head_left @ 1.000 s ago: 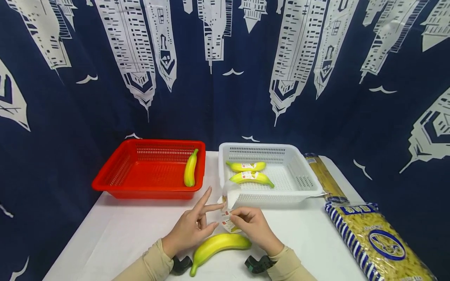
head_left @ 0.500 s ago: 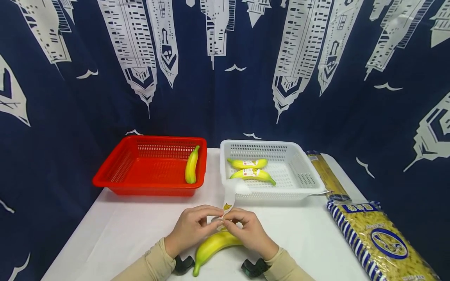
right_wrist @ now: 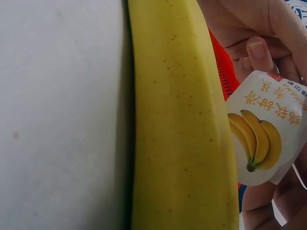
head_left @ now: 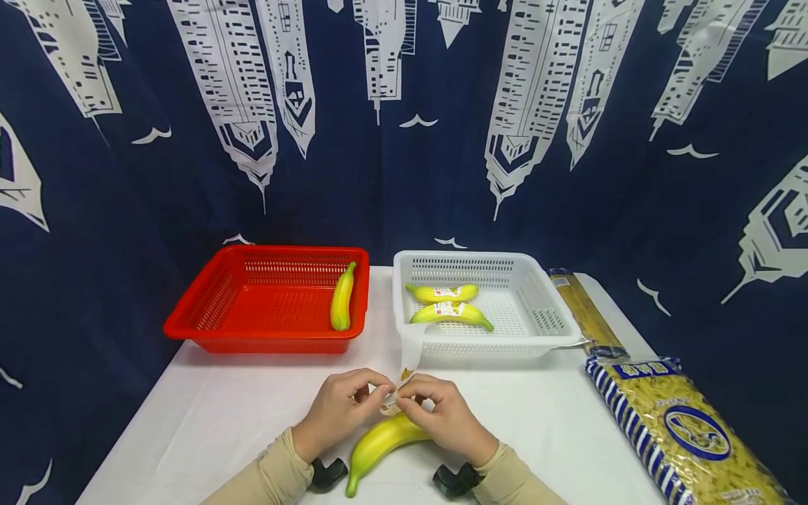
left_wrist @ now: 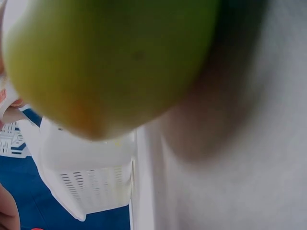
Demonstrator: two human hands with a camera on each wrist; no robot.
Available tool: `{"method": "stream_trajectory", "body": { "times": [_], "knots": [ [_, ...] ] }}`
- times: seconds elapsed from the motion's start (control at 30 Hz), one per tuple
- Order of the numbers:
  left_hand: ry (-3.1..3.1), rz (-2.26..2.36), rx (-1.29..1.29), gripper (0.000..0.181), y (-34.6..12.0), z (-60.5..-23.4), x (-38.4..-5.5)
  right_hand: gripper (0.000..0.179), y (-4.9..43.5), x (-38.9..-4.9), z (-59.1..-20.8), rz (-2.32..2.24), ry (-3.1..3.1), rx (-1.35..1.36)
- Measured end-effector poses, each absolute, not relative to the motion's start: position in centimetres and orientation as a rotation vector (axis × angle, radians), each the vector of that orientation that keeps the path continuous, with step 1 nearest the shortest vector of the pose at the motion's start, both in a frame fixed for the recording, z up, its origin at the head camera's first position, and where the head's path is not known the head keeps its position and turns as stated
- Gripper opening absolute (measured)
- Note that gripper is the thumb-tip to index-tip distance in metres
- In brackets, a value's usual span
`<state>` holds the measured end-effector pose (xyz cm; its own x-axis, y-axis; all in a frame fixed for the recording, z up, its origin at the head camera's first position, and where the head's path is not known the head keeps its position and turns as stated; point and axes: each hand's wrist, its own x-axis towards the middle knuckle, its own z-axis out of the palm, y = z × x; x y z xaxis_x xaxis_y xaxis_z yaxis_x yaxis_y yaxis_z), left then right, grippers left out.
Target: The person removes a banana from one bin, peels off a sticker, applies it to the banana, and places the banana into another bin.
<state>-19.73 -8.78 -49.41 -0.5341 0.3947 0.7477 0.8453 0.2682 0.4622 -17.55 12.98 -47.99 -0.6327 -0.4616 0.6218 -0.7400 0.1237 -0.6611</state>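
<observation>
Pinching a label strip [head_left: 412,355], left hand [head_left: 337,410] and right hand [head_left: 451,417] have tabletop [head_left: 240,400] room before the red basket's rim [head_left: 259,339].

- The left hand [head_left: 344,408] and right hand [head_left: 447,419] pinched a label strip [head_left: 412,348] between them.
- A banana [head_left: 380,449] lay on the white table [head_left: 214,414] beneath; whether the strip touched it was hard to tell.
- A red basket [head_left: 265,346] held one banana [head_left: 342,297].
- A white basket [head_left: 499,348] held two labelled bananas [head_left: 463,317].
- A yellow bag [head_left: 682,400] lay at the right.
</observation>
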Motion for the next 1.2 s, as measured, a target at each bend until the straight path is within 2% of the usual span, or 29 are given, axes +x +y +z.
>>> {"method": "stream_trajectory", "body": {
  "times": [0.23,0.5,0.6,0.7,0.87,1.0,1.2],
  "knots": [
    [-2.043,-1.257,-1.148,0.021,-8.9,-49.4,-19.8,0.019,13.3,-18.3,-49.6,1.472,-2.146,1.190],
    [-2.035,-1.253,-1.103,0.009,-9.2,-49.4,-19.9,0.018,13.3,-18.6,-49.6,1.452,-2.130,1.228],
    [-2.036,-1.258,-1.028,0.011,-9.4,-49.4,-20.0,0.017,13.6,-18.7,-49.6,1.449,-2.139,1.203],
    [-2.024,-1.295,-0.970,0.018,-9.6,-49.4,-20.2,0.016,14.3,-18.9,-49.7,1.465,-2.200,1.085],
    [-2.023,-1.335,-0.944,0.024,-9.7,-49.7,-20.3,0.020,16.2,-19.7,-49.8,1.425,-2.421,0.693],
    [-2.017,-1.343,-0.955,0.023,-9.8,-49.8,-20.3,0.019,17.8,-20.5,-49.9,1.088,-2.547,0.517],
    [-2.074,-1.455,-1.070,0.016,-9.6,-49.7,-19.8,0.010,19.2,-21.0,-49.7,0.416,-2.444,0.638]
  ]
}}
